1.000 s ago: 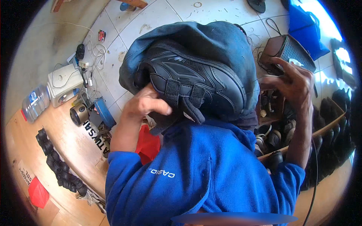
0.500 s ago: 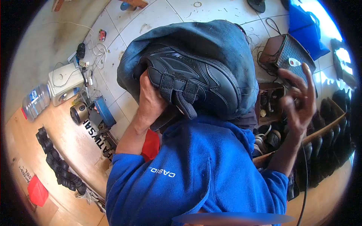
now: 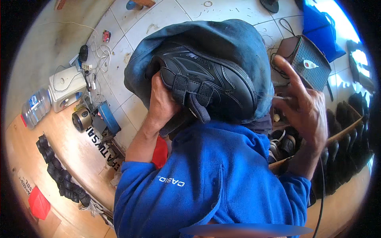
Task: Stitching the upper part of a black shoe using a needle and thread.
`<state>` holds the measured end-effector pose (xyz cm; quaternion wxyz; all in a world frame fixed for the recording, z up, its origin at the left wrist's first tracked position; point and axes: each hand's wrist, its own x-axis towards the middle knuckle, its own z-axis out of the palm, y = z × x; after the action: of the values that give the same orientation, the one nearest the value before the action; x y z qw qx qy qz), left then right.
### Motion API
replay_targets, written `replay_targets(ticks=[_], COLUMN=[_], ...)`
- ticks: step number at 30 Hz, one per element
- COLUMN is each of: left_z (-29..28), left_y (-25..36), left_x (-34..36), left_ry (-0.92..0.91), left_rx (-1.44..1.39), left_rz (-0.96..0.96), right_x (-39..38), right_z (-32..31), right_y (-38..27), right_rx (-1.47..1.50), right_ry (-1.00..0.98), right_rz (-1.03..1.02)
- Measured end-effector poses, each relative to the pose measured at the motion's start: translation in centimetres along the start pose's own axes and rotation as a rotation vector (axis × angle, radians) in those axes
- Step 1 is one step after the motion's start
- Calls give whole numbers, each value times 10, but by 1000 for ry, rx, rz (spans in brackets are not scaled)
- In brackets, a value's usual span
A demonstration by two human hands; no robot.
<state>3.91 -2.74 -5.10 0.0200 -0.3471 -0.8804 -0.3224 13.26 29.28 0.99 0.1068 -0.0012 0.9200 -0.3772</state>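
A black shoe (image 3: 194,75) with hook-and-loop straps lies on its side across my lap, on a dark blue-grey cloth (image 3: 158,37). My left hand (image 3: 162,95) is closed round the shoe's heel and opening, the thumb near the strap ends (image 3: 198,109). Its other fingers are hidden in or behind the shoe. To the right, my right hand (image 3: 303,109) is raised away from the shoe, fingers apart and the index finger stretched out. Nothing can be made out in it, though its lower fingers are somewhat blurred.
A brown box (image 3: 311,63) bears a small white-and-red object. Several shoes (image 3: 287,141) fill a wooden bin at right, beside dark shoe shapes in a rack. A blue bag (image 3: 323,33) stands beyond. At left are a water bottle (image 3: 36,107), cables, and coiled black strips (image 3: 61,172).
My right hand has turned and come down and slightly left, its index finger now pointing up toward the left. My left hand keeps its grip, and the shoe has barely shifted.
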Motion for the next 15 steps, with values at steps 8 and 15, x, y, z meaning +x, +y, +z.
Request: replay_targets(ticks=[8, 15], left_z=[-48, -107], left_y=[23, -42], left_x=[15, -19], left_ry=[-34, 171], left_rx=[48, 476], left_rz=[-123, -335], right_x=[0, -7], right_z=[19, -27], right_y=[21, 117], right_rx=[216, -180], right_ry=[488, 755], right_rz=[38, 495])
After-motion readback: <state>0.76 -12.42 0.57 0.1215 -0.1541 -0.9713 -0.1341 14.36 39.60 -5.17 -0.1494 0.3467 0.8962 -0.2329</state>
